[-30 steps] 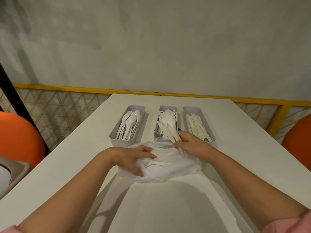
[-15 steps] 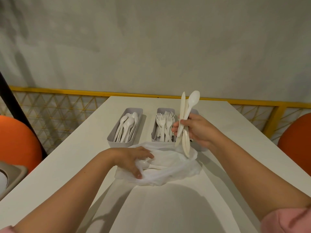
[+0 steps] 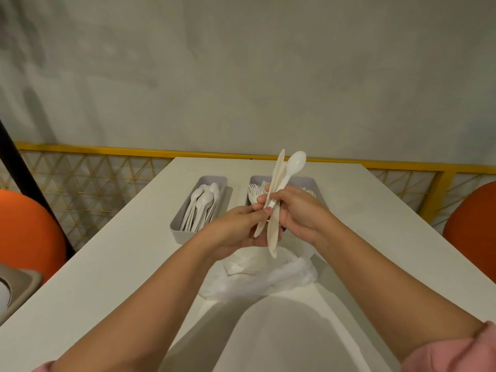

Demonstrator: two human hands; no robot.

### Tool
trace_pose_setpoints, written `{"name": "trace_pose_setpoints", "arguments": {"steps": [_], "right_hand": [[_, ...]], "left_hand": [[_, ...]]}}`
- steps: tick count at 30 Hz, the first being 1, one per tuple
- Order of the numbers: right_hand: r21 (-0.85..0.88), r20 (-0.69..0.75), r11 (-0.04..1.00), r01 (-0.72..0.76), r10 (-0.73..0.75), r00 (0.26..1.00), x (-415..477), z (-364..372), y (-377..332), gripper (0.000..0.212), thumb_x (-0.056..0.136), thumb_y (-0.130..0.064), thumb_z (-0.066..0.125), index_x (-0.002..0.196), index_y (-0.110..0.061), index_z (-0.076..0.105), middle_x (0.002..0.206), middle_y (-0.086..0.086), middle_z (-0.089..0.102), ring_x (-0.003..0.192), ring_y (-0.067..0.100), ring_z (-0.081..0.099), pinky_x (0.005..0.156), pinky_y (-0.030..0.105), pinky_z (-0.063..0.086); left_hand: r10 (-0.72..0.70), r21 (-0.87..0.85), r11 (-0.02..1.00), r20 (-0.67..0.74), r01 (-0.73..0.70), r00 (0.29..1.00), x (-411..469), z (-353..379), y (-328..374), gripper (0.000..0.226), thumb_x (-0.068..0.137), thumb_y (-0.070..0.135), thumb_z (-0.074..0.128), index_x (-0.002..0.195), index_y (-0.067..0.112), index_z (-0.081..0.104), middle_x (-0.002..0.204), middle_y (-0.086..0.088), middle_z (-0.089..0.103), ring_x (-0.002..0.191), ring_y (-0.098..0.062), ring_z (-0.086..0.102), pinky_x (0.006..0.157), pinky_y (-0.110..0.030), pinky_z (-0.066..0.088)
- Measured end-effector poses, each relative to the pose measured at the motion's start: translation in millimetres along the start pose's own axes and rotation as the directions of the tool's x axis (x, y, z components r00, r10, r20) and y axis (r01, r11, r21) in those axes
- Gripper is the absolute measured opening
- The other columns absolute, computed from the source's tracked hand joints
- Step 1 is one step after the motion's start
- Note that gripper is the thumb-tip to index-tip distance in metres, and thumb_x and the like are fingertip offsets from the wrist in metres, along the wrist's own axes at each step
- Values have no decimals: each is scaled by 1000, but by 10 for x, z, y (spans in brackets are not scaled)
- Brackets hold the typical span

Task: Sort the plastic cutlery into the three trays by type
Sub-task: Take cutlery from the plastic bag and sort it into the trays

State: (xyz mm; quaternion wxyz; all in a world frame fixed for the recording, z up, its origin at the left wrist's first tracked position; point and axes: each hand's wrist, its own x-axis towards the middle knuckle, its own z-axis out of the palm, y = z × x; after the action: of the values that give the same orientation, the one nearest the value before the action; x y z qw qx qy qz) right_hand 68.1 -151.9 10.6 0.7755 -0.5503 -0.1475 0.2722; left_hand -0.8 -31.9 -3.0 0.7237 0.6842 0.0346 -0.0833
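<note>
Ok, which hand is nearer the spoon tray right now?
Left. The left hand is just right of the spoon tray, by its near end, pinching the held cutlery; the right hand grips it farther right, in front of the fork tray.

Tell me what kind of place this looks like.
Probably a casual cafe or canteen dining area: a long white table flanked by rounded orange chairs, a yellow mesh railing along a bare concrete wall, and grey trays stocked with disposable plastic cutlery.
</note>
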Motion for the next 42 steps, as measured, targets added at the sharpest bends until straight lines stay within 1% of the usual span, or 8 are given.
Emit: {"name": "trace_pose_setpoints", "arguments": {"steps": [2,5,11,18,24,30,34,42], "right_hand": [[50,-17,999,-9,10,1000,16,28,31,14,95,-1,38,98,-1,51,78,13,62,74,21,66,60,31,59],[49,-26,999,-18,19,999,29,27,42,16,98,-8,38,101,1,51,78,14,62,73,21,65,58,28,58],[-98,-86,995,-20,11,996,70,-50,17,20,100,-13,37,109,-3,52,89,14,63,81,24,63,80,42,53],[-211,-303,973,-89,21,953,159,-198,-56,19,95,-15,49,108,-4,58,67,1,54,54,11,48,48,22,40],[-330,-275,932,-150,58,960,178,-187,-37,13,98,-19,42,97,-11,53,59,-1,34,48,9,25,39,19,20],[-292,-192,944,-153,99,976,400,109,86,21,97,-8,38,93,-6,58,64,4,42,55,12,36,50,22,32],[-429,-161,889,-159,98,982,641,311,263,19,96,-7,45,86,-10,61,76,11,53,61,15,41,53,24,32],[-515,-173,846,-134,50,984,980,757,436,20,89,-1,55,107,5,62,67,6,52,53,11,47,45,18,36]], "left_hand": [[-56,-149,987,33,60,998,23,41,-17,22,98,16,44,105,1,59,89,-15,70,80,-20,70,81,-33,56],[-70,-117,990,37,74,997,31,81,-31,21,99,12,41,98,0,58,80,-11,67,69,-15,68,69,-27,58],[-61,-94,993,46,66,997,13,38,-55,19,100,8,36,100,1,53,65,-4,53,54,-14,53,54,-24,51],[-51,-89,995,-71,45,996,15,-126,-88,23,101,7,34,91,6,56,64,-3,48,46,-9,46,47,-21,45],[-29,-204,979,-208,-14,978,13,-450,-49,23,101,7,33,91,5,55,57,-1,49,42,-9,45,42,-21,43],[8,-282,955,-292,-94,956,-57,-844,-7,26,101,9,32,88,6,54,56,-1,48,40,-8,44,41,-17,43],[49,-307,939,-326,-155,944,-93,-1070,2,26,101,8,31,87,6,53,55,0,48,39,-8,43,41,-16,42],[124,-342,910,-313,-234,942,-3,-1205,146,27,101,7,29,87,6,52,51,2,51,39,-7,45,42,-19,42]]}}
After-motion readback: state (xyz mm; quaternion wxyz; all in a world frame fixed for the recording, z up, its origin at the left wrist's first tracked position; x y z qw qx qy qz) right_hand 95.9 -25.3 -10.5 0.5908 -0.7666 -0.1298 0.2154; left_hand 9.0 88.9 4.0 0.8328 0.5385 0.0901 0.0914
